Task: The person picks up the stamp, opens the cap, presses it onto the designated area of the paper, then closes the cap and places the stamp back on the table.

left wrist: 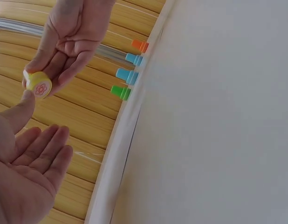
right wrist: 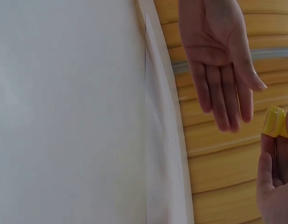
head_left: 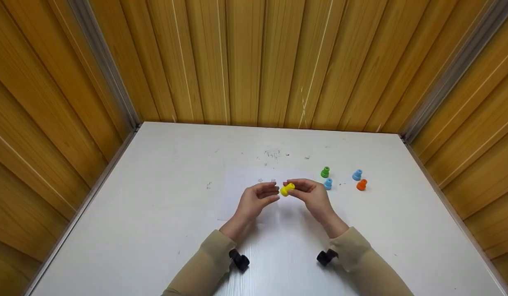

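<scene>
My right hand (head_left: 315, 196) pinches a small yellow toy stamp (head_left: 287, 189) between thumb and fingers, above the table. The stamp's round face, printed with a red flower, is turned toward the left side in the left wrist view, where the stamp (left wrist: 37, 84) shows most clearly. My left hand (head_left: 256, 201) is held just beside it, palm facing the stamp, fingers extended and nothing in them. In the right wrist view a gap shows between the left hand (right wrist: 218, 60) and the stamp (right wrist: 274, 121). Beneath both hands lies a white paper sheet (head_left: 233, 201).
To the right of my hands stand a green stamp (head_left: 325, 172), two light blue stamps, one near (head_left: 328, 183) and one farther right (head_left: 357, 175), and an orange stamp (head_left: 361, 185). Dark smudges (head_left: 272, 153) mark the white table (head_left: 155, 197). Wood-patterned walls (head_left: 241, 61) enclose its back and sides.
</scene>
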Demonstrator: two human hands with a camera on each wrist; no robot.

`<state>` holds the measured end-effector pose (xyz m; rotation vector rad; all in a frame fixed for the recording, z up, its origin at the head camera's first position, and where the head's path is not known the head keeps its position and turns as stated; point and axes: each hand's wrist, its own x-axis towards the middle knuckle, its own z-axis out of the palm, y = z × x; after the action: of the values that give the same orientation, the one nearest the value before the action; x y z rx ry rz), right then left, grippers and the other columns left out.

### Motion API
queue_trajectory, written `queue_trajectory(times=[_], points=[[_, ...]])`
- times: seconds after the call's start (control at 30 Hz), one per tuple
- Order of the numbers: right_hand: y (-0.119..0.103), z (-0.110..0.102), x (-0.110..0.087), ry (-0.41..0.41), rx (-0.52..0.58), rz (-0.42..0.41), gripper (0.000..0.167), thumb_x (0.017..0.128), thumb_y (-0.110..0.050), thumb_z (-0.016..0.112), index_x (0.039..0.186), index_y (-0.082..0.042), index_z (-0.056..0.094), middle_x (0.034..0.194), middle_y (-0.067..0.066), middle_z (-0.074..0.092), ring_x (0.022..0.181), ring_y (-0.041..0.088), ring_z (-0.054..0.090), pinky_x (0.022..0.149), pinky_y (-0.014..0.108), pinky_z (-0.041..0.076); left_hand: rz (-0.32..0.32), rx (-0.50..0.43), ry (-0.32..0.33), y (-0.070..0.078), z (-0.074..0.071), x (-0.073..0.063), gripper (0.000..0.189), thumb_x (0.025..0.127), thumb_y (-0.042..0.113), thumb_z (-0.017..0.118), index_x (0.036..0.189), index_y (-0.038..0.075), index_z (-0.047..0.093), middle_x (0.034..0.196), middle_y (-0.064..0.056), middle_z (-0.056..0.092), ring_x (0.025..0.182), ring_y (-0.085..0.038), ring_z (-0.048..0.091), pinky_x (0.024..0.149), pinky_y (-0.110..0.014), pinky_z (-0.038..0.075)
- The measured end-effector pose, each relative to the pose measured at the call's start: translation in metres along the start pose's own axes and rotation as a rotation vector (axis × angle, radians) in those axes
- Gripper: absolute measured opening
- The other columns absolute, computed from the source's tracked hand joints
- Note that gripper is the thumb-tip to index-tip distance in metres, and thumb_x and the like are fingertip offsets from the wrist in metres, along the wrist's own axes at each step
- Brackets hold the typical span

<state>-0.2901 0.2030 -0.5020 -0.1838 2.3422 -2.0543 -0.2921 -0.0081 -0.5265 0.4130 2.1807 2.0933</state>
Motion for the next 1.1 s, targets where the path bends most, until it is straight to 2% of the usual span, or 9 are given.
queue_trajectory(times=[0.17, 0.37, 0.53, 0.77, 0.87, 0.97, 1.1], points=[[0.002, 0.019, -0.001, 0.032, 0.029, -0.021, 0.027, 0.091, -0.003, 0.077, 0.118, -0.002, 0.075, 0.119, 0.012, 0.077, 0.106, 0.017, 0.074, 0.092, 0.021, 0.061, 0.008, -0.094, 0.038, -0.002, 0.002, -0.001, 0.036, 0.088, 0.007, 0.081, 0.122, 0.001, 0.073, 0.123, -0.014, 0.075, 0.108, -0.024, 0.076, 0.092, -0.03, 0.063], [0.003, 0.028, 0.001, 0.058, 0.08, 0.002, 0.027, 0.092, 0.0, 0.074, 0.118, -0.002, 0.075, 0.12, 0.011, 0.077, 0.108, 0.015, 0.074, 0.094, 0.022, 0.06, -0.013, -0.162, 0.092, -0.002, 0.001, -0.001, 0.029, 0.088, 0.004, 0.08, 0.115, -0.002, 0.076, 0.116, -0.016, 0.077, 0.101, -0.022, 0.077, 0.089, -0.032, 0.064], [0.004, 0.029, 0.003, 0.064, 0.127, 0.018, 0.029, 0.091, 0.002, 0.074, 0.121, 0.003, 0.073, 0.12, 0.012, 0.077, 0.107, 0.013, 0.074, 0.093, 0.022, 0.06, -0.02, -0.168, 0.095, -0.001, -0.001, -0.002, 0.029, 0.087, 0.003, 0.08, 0.115, -0.004, 0.075, 0.113, -0.018, 0.078, 0.099, -0.021, 0.077, 0.089, -0.032, 0.064], [0.002, 0.023, 0.012, 0.062, 0.154, 0.037, 0.034, 0.092, -0.001, 0.074, 0.126, 0.004, 0.069, 0.12, 0.009, 0.077, 0.106, 0.01, 0.074, 0.095, 0.022, 0.06, -0.059, -0.206, 0.078, -0.003, -0.006, 0.001, 0.029, 0.088, 0.002, 0.079, 0.116, -0.006, 0.073, 0.114, -0.018, 0.077, 0.098, -0.018, 0.077, 0.089, -0.033, 0.064], [0.001, 0.014, 0.025, 0.091, 0.125, 0.008, 0.034, 0.092, -0.001, 0.074, 0.126, 0.004, 0.07, 0.121, 0.01, 0.077, 0.105, 0.009, 0.074, 0.094, 0.022, 0.06, -0.061, -0.219, 0.103, -0.003, -0.011, 0.003, 0.03, 0.088, 0.0, 0.078, 0.116, -0.007, 0.071, 0.115, -0.019, 0.077, 0.098, -0.016, 0.076, 0.088, -0.031, 0.064], [0.002, 0.003, 0.041, 0.105, 0.022, -0.014, 0.033, 0.091, -0.002, 0.076, 0.123, 0.003, 0.072, 0.122, 0.014, 0.076, 0.101, 0.009, 0.075, 0.09, 0.021, 0.061, -0.056, -0.229, 0.146, -0.004, -0.016, 0.006, 0.03, 0.088, -0.003, 0.077, 0.117, -0.009, 0.07, 0.114, -0.021, 0.077, 0.097, -0.016, 0.076, 0.088, -0.031, 0.064], [0.006, -0.01, 0.059, 0.096, -0.134, 0.035, 0.031, 0.089, -0.002, 0.079, 0.119, -0.002, 0.075, 0.122, 0.016, 0.075, 0.1, 0.011, 0.074, 0.086, 0.02, 0.062, -0.064, -0.219, 0.201, -0.005, -0.022, 0.008, 0.03, 0.088, -0.005, 0.076, 0.117, -0.009, 0.07, 0.114, -0.021, 0.076, 0.097, -0.016, 0.076, 0.087, -0.03, 0.064]])
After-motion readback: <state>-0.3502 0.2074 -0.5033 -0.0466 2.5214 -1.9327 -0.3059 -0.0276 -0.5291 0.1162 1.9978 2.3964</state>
